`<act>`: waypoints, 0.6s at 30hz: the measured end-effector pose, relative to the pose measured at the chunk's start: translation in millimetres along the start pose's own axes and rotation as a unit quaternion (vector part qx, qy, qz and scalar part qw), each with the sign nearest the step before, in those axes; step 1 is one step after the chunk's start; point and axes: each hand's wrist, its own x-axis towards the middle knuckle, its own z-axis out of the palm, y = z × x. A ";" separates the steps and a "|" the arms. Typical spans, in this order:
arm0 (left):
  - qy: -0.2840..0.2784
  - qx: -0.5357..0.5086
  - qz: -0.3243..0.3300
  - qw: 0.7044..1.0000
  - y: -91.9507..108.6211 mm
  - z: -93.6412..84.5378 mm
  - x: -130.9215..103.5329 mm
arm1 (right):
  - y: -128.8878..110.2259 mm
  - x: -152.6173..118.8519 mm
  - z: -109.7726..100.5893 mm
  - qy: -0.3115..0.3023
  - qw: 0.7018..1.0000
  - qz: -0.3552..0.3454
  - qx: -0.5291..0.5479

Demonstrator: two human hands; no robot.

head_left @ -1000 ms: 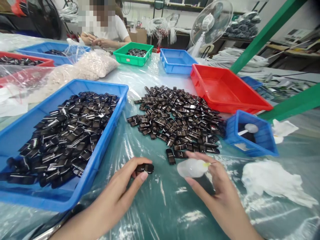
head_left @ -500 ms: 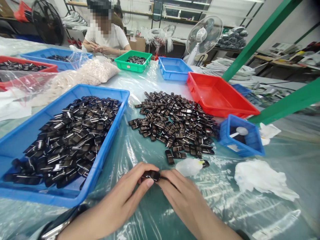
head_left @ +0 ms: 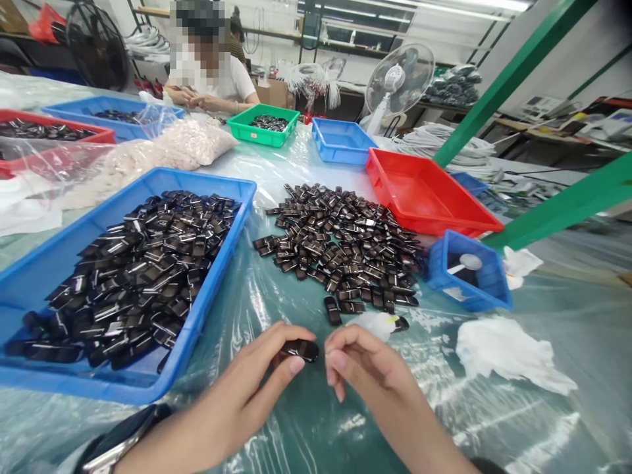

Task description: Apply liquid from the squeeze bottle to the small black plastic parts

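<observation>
My left hand [head_left: 261,375] pinches a small glossy black plastic piece [head_left: 302,350] between thumb and fingers, low over the plastic-covered table. Just to its right, apart from the piece, is my right hand [head_left: 370,368]. Its thumb and fingertips are drawn together; whether something tiny sits in them cannot be made out. Beyond both hands lies a heap of similar black pieces [head_left: 340,243]. A blue tray [head_left: 207,289] on the left holds many more of them. Near the right fingers lies a whitish bottle [head_left: 372,324] with a yellow and black tip.
On the right stand a small blue bin [head_left: 457,293] with a white scoop, a red tray [head_left: 434,191] and crumpled white tissue [head_left: 508,352]. A green post [head_left: 513,72] slants across. Farther back are a green tray [head_left: 264,135] and a co-worker [head_left: 217,79].
My right hand has moved away from the black piece and turned, its fingertips now drawn together beside it. My left hand keeps its hold. The view has shifted slightly.
</observation>
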 end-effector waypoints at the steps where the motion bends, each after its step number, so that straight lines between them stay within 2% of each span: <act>1: -0.006 -0.003 0.001 1.000 0.0 0.1 -0.1 | -1.9 -0.1 0.4 -0.008 0.993 0.055 0.104; 3: -0.015 -0.010 0.002 1.000 -0.1 0.2 -0.8 | -3.8 0.6 2.4 -0.017 0.952 0.138 0.272; 5: -0.016 -0.014 0.002 1.000 -0.2 0.0 -1.9 | -4.1 1.5 4.8 -0.016 0.928 0.162 0.334; 12: -0.014 -0.013 0.020 1.000 2.3 0.6 -1.8 | -0.4 2.0 10.4 -0.024 0.899 0.170 0.403; 18: -0.018 -0.018 0.101 0.995 1.6 5.5 -2.0 | 8.1 -1.5 18.2 -0.068 0.868 0.163 0.464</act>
